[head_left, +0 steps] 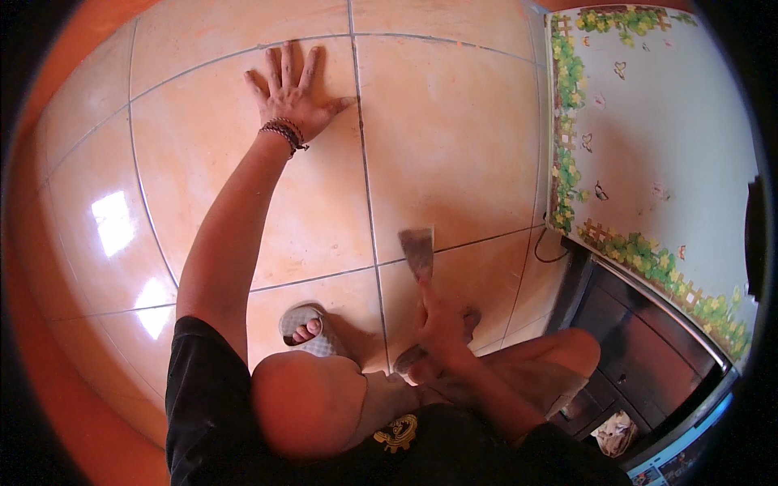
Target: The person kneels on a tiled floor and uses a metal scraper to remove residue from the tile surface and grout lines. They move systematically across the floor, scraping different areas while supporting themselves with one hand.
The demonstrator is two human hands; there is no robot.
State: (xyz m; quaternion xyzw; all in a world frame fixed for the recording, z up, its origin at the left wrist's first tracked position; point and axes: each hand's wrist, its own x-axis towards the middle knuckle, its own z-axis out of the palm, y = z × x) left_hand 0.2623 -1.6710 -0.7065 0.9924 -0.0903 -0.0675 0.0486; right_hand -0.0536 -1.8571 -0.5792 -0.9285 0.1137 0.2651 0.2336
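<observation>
My left hand [288,101] lies flat with its fingers spread on the beige tiled floor [203,186], near a crossing of grout lines in the upper middle. A bracelet [284,131] circles that wrist. My right hand [438,324] grips a scraper [417,251] with a wide, flat blade. The blade is over the tiles beside a grout crossing at the centre; whether it touches the floor I cannot tell. The scraper's handle is mostly inside my fingers, and that hand is slightly blurred.
My sandalled foot [308,328] and bent knees are below. At right stands a white panel [648,146] with leaf and butterfly stickers, beside dark furniture [624,324]. A thin cable [549,259] loops at its lower left corner. An orange band curves along the left edge.
</observation>
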